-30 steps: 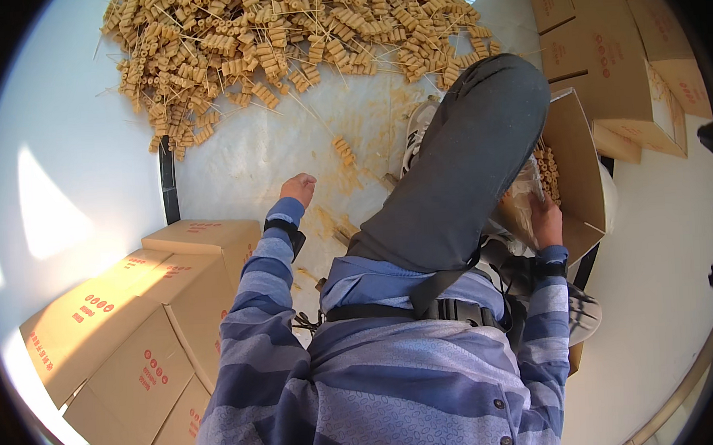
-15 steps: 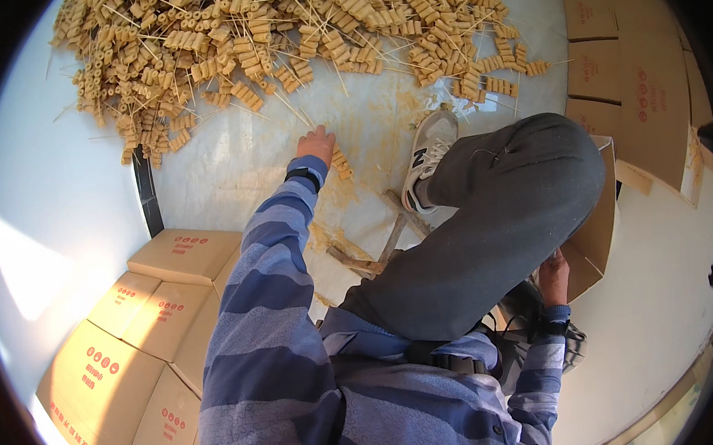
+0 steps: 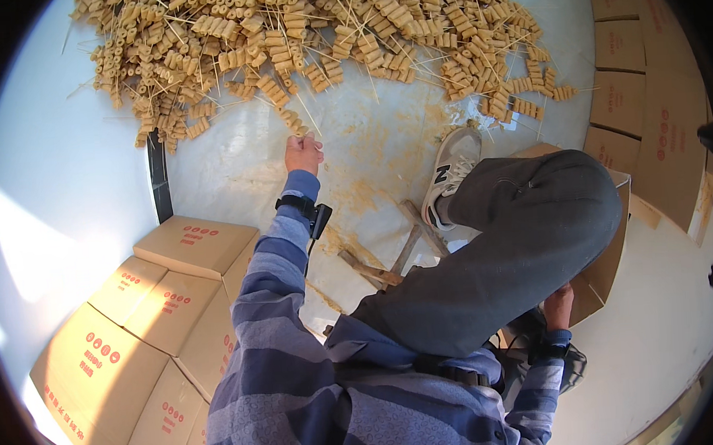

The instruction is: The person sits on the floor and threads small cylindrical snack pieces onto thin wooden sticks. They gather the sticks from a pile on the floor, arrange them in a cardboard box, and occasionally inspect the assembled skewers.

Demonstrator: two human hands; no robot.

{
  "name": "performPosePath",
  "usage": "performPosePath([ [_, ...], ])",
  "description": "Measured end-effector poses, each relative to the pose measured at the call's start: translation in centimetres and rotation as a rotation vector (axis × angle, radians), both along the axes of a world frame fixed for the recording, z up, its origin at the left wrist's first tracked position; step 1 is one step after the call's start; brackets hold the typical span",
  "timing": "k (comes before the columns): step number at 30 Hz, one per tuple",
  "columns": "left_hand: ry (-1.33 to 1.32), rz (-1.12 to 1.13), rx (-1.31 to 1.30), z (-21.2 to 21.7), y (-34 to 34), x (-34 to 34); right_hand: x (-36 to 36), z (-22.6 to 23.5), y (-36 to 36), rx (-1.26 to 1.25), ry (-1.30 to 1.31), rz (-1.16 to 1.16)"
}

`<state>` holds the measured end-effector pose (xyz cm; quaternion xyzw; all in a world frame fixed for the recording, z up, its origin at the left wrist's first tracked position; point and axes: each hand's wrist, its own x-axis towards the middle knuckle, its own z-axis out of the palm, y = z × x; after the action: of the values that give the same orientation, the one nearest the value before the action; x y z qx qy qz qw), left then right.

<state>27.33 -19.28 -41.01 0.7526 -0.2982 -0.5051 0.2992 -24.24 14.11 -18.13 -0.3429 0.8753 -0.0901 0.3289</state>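
Observation:
My left hand [image 3: 304, 154] reaches forward over the floor sheet, its fingers closed at the end of a skewer of tan rolls [image 3: 291, 121]. That skewer points away from me, toward the near edge of a large pile of similar skewers [image 3: 282, 41]. One loose thin stick lies just beside it, leaning from the pile. Low on the right, my right hand [image 3: 559, 307] is beside an open cardboard box [image 3: 608, 262], partly behind my bent leg. Its fingers are hidden by the leg, so what they hold cannot be seen.
Closed cardboard boxes [image 3: 109, 356] are stacked at the left, and more boxes [image 3: 661, 118] line the right. A crossed wooden stool frame [image 3: 406, 248] stands beside my shoe [image 3: 455, 173]. Tan crumbs are spread over the pale floor sheet [image 3: 360, 146].
My left hand has moved away from the spot where a skewer lay beside it, and now has that skewer at the pile's edge. The view has shifted slightly; my right hand stays by the box.

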Motion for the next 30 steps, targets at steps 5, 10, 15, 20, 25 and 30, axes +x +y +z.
performPosePath([
  [5,0.148,0.437,-0.024,-3.0,-6.9,4.6,-0.3,0.1,0.0,0.05,0.027,0.008],
  [10,-0.327,0.108,0.36,-3.9,-9.7,1.4,0.1,0.9,-0.9,0.013,-0.019,-0.014],
  [15,-0.606,0.016,0.539,-4.2,-10.4,-2.9,1.0,1.5,-1.3,-0.061,0.002,0.042],
  [20,-0.549,0.26,0.492,-6.8,-11.2,-1.9,1.1,1.1,-0.9,-0.06,-0.017,0.022],
  [25,-0.545,0.268,0.328,-12.6,-10.6,2.6,0.8,0.7,-0.2,-0.065,-0.003,-0.002],
  [30,-0.46,0.13,0.369,-14.5,-11.5,6.2,0.4,0.6,-0.1,0.008,0.072,0.082],
])
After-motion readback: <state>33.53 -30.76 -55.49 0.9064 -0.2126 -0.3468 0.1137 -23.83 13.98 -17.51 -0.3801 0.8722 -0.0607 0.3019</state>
